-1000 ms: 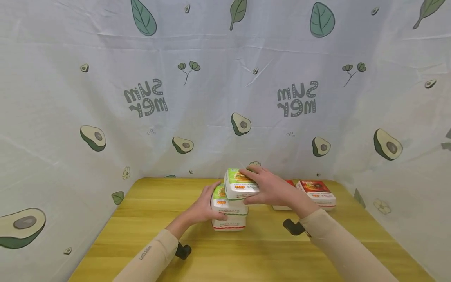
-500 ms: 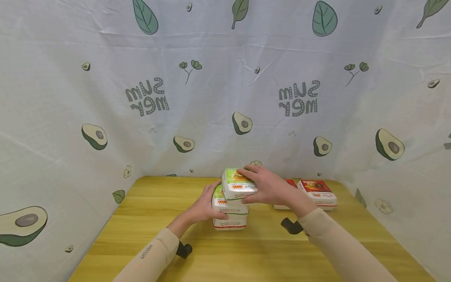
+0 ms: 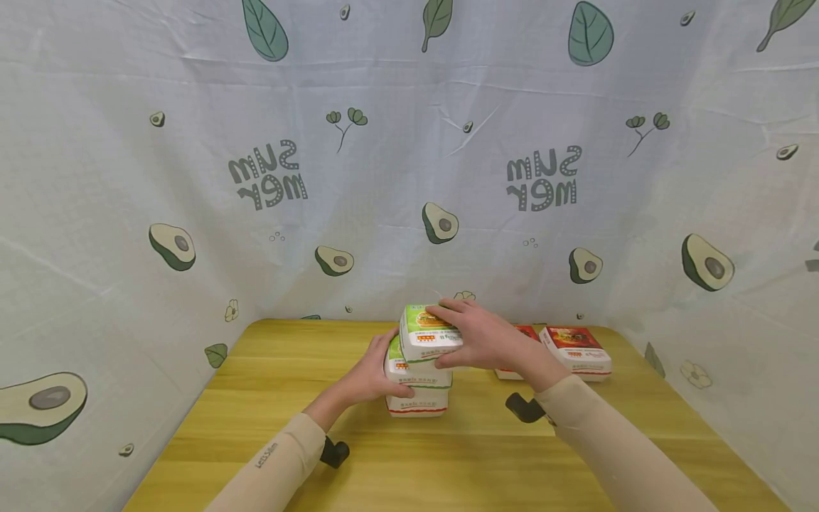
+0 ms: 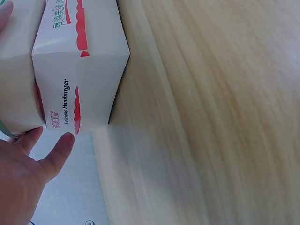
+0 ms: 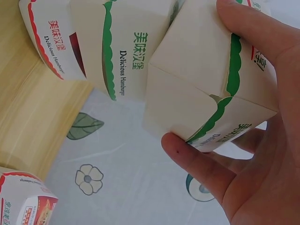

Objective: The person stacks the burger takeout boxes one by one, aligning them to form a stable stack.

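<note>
My right hand [image 3: 481, 339] grips a white-and-green hamburger box [image 3: 427, 341], thumb on the near side and fingers over the far side. This box tilts a little above a stack of two. In the right wrist view its lower edge comes close over the green-trimmed box [image 5: 129, 44] beneath. My left hand [image 3: 371, 373] holds that middle box [image 3: 425, 378] from the left, thumb across its front and fingers behind. At the bottom of the stack, a red-trimmed hamburger box [image 4: 89, 65] sits on the table, left fingertips right at its far side.
Two red-topped hamburger boxes stand at the right rear of the wooden table [image 3: 269, 398]: one box [image 3: 576, 350] in plain sight, the other box [image 3: 508, 375] partly behind my right arm. A white curtain [image 3: 384, 178] printed with avocados and leaves hangs around the back and sides.
My right hand has shifted slightly left with its green-trimmed box, bringing it further over the stack. The left hand stays on the middle box.
</note>
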`<state>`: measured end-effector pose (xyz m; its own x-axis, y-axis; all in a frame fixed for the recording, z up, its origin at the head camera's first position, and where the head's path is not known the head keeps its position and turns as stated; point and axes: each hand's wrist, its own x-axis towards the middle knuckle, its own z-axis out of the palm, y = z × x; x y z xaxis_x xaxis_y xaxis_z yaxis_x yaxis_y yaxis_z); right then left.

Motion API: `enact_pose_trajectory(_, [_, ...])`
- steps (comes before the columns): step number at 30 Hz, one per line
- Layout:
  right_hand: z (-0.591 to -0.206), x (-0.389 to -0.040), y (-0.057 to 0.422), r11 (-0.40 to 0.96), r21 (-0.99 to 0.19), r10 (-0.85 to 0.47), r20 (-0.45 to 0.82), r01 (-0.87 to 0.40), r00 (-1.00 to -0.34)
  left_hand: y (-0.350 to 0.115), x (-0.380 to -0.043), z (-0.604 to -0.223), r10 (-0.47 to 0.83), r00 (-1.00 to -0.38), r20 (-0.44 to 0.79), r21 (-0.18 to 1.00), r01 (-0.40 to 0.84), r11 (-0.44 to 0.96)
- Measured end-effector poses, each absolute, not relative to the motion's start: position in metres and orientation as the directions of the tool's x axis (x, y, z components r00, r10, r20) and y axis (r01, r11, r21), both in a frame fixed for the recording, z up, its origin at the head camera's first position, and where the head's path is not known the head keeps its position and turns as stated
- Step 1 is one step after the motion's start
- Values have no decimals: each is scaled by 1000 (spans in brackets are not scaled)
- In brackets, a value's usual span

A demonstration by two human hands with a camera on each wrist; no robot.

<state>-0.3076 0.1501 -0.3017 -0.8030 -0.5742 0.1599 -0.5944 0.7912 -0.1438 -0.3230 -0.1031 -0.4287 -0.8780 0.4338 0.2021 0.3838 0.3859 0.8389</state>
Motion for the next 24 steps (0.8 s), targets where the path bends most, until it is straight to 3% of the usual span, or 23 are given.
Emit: enact_pose_trajectory(24, [-302, -306, 137, 786, -85, -596, 165, -613, -786, -101, -324, -429, 439, -872, 215, 840, 395, 372])
